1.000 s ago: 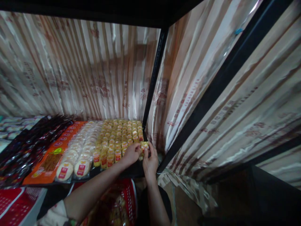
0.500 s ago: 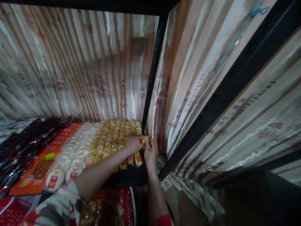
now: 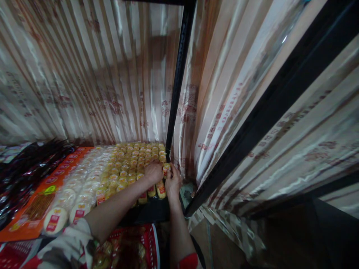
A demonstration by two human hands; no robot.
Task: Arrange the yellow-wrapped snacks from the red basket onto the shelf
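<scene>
Both my hands reach onto a dark shelf (image 3: 151,211) packed with rows of small yellow snack packets (image 3: 131,160). My left hand (image 3: 153,172) lies on the rows near the right end, fingers curled over the packets. Beside it my right hand (image 3: 172,181) pinches one yellow packet (image 3: 166,169) at the right end of the rows, close to the black upright post (image 3: 176,86). Two packets (image 3: 157,189) with red labels stand at the shelf's front edge just under my hands.
Round white packets with red labels (image 3: 67,201) lie left of the yellow ones, then orange packs (image 3: 33,209) and dark packs (image 3: 19,175). Striped shiny sheeting (image 3: 84,74) covers the back and right side. A red basket with goods (image 3: 131,248) sits below the shelf.
Both hands have moved further back along the right end of the yellow rows, still on the same packet. The camera has tilted and shifted, so the shelf sits lower left.
</scene>
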